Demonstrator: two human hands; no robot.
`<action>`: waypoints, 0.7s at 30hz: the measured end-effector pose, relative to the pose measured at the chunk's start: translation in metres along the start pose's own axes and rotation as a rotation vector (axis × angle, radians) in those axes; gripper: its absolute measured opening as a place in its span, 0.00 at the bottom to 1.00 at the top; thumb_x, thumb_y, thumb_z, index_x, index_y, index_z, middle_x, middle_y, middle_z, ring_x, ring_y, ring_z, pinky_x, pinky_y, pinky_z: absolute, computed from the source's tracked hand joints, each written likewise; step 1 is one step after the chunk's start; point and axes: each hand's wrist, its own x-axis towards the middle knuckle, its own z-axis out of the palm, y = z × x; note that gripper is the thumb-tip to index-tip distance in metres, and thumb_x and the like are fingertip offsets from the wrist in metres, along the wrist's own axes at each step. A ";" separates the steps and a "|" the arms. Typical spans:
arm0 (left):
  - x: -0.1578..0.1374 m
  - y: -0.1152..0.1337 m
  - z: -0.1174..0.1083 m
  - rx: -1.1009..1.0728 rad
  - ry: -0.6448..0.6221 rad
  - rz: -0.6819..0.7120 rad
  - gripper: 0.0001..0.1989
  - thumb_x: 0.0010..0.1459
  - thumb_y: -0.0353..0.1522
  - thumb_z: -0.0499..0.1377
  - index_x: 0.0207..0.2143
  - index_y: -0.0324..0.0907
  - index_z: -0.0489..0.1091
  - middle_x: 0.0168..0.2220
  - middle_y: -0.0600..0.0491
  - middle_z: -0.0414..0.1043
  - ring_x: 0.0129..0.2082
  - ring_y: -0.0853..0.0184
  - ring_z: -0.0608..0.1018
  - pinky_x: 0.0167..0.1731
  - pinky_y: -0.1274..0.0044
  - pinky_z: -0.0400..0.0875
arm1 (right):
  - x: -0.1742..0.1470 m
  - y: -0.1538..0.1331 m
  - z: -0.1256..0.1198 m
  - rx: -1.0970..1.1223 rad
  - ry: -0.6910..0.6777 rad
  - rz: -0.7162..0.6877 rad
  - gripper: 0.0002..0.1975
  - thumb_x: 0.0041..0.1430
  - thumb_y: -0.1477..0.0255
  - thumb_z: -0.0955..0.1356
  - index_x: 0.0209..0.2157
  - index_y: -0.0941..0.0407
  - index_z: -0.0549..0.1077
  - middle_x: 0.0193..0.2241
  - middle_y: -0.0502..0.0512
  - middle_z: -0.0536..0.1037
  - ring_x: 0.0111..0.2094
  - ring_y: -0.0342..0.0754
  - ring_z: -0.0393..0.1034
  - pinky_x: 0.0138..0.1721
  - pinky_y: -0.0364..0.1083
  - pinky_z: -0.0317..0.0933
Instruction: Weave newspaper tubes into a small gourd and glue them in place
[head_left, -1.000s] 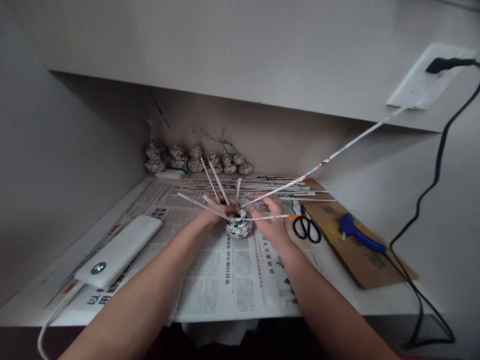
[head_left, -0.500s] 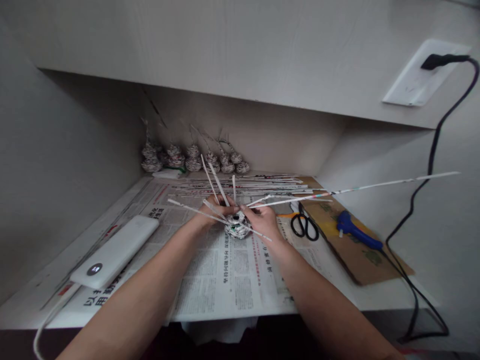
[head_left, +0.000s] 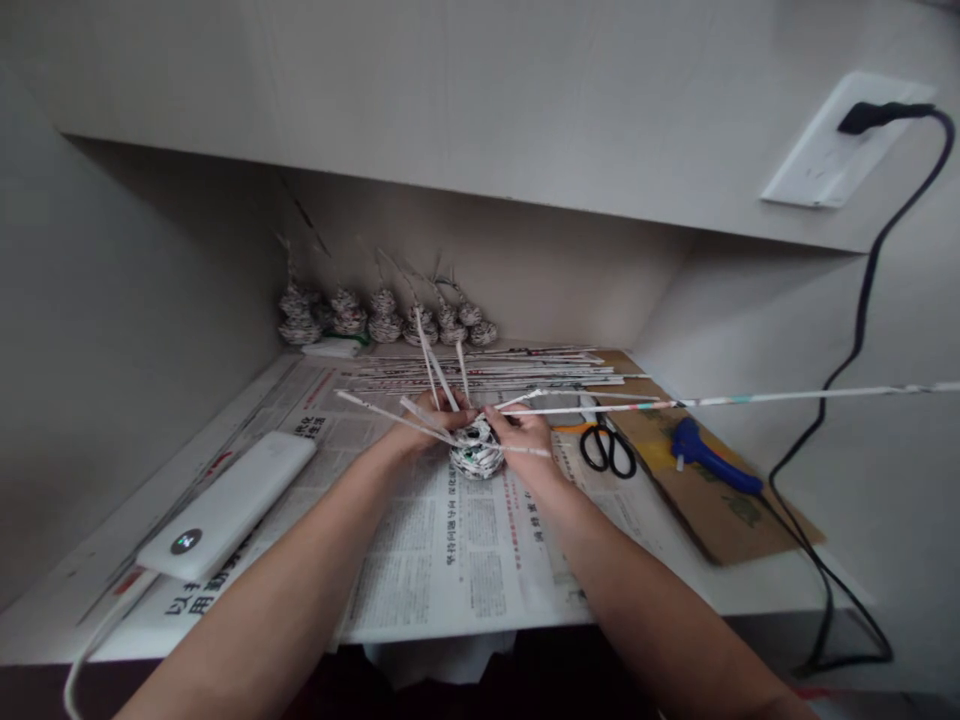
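A small round woven paper piece (head_left: 477, 458) sits over the newspaper in front of me, with several rolled paper strips fanning out from its top. My left hand (head_left: 435, 415) is closed at its upper left side, fingers around the base of the upright strips. My right hand (head_left: 525, 428) pinches a long paper strip (head_left: 705, 402) close to the weave; that strip runs far to the right, past the cardboard. Both thumbs nearly meet above the weave's opening. The fingertips are partly hidden behind the strips.
Newspaper (head_left: 405, 590) covers the table. Rolled paper sticks (head_left: 495, 372) lie behind my hands, and woven gourds (head_left: 384, 318) line the back wall. Scissors (head_left: 607, 450) and a blue glue gun (head_left: 716, 460) on cardboard (head_left: 750, 525) are at right; a white power bank (head_left: 232, 505) is at left.
The long strip in my right hand has swung lower, from slanting upward to almost level, and reaches farther right. The woven piece has turned slightly, and its short strips have shifted.
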 end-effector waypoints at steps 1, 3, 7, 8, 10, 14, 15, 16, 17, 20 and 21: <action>0.000 0.000 0.000 0.011 0.009 0.001 0.20 0.30 0.34 0.73 0.24 0.38 0.68 0.19 0.58 0.68 0.20 0.72 0.68 0.24 0.78 0.60 | 0.000 0.001 0.000 0.000 0.004 -0.004 0.16 0.50 0.57 0.70 0.26 0.57 0.76 0.23 0.52 0.78 0.26 0.47 0.71 0.29 0.43 0.62; -0.001 0.000 0.001 0.032 0.028 -0.001 0.20 0.29 0.34 0.74 0.23 0.38 0.68 0.19 0.57 0.69 0.19 0.72 0.69 0.23 0.78 0.61 | 0.001 0.001 -0.001 0.001 -0.024 0.004 0.16 0.50 0.57 0.70 0.25 0.57 0.76 0.21 0.51 0.77 0.24 0.46 0.70 0.28 0.43 0.61; -0.001 0.000 0.001 0.045 0.049 0.024 0.19 0.29 0.34 0.73 0.23 0.37 0.70 0.20 0.55 0.71 0.20 0.71 0.70 0.24 0.78 0.62 | 0.003 -0.005 -0.005 0.096 -0.121 0.085 0.18 0.49 0.56 0.70 0.21 0.57 0.73 0.18 0.49 0.74 0.21 0.44 0.66 0.25 0.42 0.58; -0.001 0.000 0.001 0.040 0.054 0.039 0.18 0.29 0.33 0.73 0.23 0.37 0.70 0.20 0.55 0.71 0.21 0.71 0.70 0.24 0.78 0.62 | 0.004 -0.006 -0.005 0.146 -0.122 0.117 0.17 0.48 0.56 0.71 0.21 0.57 0.73 0.18 0.49 0.74 0.20 0.44 0.66 0.25 0.42 0.58; -0.002 0.001 0.000 0.033 0.045 0.048 0.17 0.30 0.32 0.73 0.25 0.37 0.72 0.22 0.55 0.72 0.22 0.71 0.71 0.25 0.78 0.63 | 0.006 -0.009 -0.007 0.243 -0.121 0.175 0.16 0.44 0.58 0.73 0.21 0.58 0.74 0.18 0.49 0.75 0.21 0.44 0.67 0.27 0.43 0.60; -0.003 0.004 -0.004 0.078 -0.003 0.012 0.12 0.34 0.30 0.71 0.25 0.36 0.75 0.22 0.52 0.74 0.23 0.69 0.73 0.27 0.77 0.64 | 0.008 -0.016 -0.010 0.341 -0.192 0.231 0.16 0.39 0.60 0.75 0.24 0.58 0.76 0.21 0.51 0.78 0.24 0.46 0.70 0.30 0.45 0.64; -0.003 0.004 -0.004 0.093 -0.005 0.010 0.11 0.34 0.29 0.70 0.24 0.36 0.75 0.22 0.52 0.74 0.22 0.68 0.73 0.27 0.76 0.64 | 0.008 -0.017 -0.011 0.352 -0.208 0.243 0.16 0.38 0.60 0.75 0.26 0.57 0.77 0.23 0.52 0.78 0.25 0.46 0.71 0.31 0.45 0.64; -0.003 0.005 -0.004 0.102 -0.001 0.014 0.10 0.34 0.29 0.70 0.23 0.36 0.75 0.21 0.52 0.74 0.22 0.68 0.72 0.27 0.76 0.65 | 0.008 -0.018 -0.012 0.363 -0.217 0.260 0.16 0.36 0.60 0.76 0.27 0.57 0.77 0.23 0.52 0.79 0.26 0.47 0.71 0.31 0.45 0.65; -0.003 0.005 -0.004 0.104 0.002 0.016 0.09 0.35 0.29 0.70 0.23 0.36 0.75 0.21 0.52 0.74 0.22 0.68 0.72 0.27 0.76 0.65 | 0.008 -0.019 -0.013 0.373 -0.221 0.282 0.16 0.35 0.61 0.76 0.27 0.57 0.77 0.23 0.51 0.79 0.25 0.47 0.71 0.31 0.45 0.65; -0.004 0.005 -0.002 0.084 0.011 0.014 0.09 0.35 0.29 0.69 0.23 0.37 0.75 0.21 0.52 0.73 0.21 0.69 0.72 0.27 0.76 0.65 | 0.010 -0.018 -0.015 0.397 -0.218 0.376 0.14 0.34 0.66 0.76 0.26 0.57 0.75 0.20 0.50 0.77 0.23 0.46 0.70 0.27 0.45 0.64; -0.004 0.005 -0.001 0.073 0.014 0.012 0.09 0.35 0.29 0.69 0.22 0.37 0.75 0.21 0.52 0.73 0.21 0.69 0.72 0.27 0.76 0.65 | 0.010 -0.017 -0.016 0.393 -0.214 0.410 0.12 0.35 0.67 0.75 0.25 0.57 0.75 0.20 0.50 0.77 0.22 0.46 0.70 0.26 0.45 0.64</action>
